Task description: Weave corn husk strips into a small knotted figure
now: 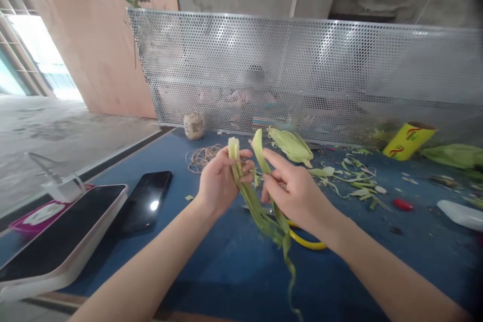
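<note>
My left hand (221,181) is closed around a bunch of green corn husk strips (247,196), its pale cut ends pointing up. In my right hand (290,181), thumb and fingers pinch a single corn husk strip (260,148) whose pale, curved tip stands up. The lower ends of both meet and hang down together, with one thin curled tail over the table. Behind them lie scissors with a yellow handle (307,244), partly hidden by the husks and my right hand. Farther back rests a light green husk bundle (290,146).
Husk scraps (362,181) and a red object (403,205) lie right on the blue table (226,271). A yellow roll (409,141) stands farther back. Left are two phones (145,201) (64,231), string (202,157) and a carved pot (193,126). A perforated metal screen (226,60) spans the back.
</note>
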Action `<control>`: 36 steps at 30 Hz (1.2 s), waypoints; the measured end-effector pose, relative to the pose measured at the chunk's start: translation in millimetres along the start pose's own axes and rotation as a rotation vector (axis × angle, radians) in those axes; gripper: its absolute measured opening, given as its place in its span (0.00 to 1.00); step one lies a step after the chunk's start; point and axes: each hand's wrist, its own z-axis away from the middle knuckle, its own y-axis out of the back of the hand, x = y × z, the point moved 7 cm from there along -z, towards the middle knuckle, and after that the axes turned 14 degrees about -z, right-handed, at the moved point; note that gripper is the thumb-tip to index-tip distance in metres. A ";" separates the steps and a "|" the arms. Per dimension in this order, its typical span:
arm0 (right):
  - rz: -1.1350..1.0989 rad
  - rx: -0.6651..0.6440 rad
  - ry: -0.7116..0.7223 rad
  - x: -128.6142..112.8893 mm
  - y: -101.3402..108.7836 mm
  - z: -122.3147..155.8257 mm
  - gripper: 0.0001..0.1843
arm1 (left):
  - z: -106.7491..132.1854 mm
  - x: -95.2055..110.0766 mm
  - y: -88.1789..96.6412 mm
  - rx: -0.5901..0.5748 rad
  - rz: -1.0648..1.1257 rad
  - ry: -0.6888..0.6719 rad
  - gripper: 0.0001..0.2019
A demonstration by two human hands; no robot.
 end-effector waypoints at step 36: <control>0.901 0.049 0.203 -12.6 -34.6 14.2 0.34 | 3.0 -23.7 7.0 0.199 -0.307 0.001 0.09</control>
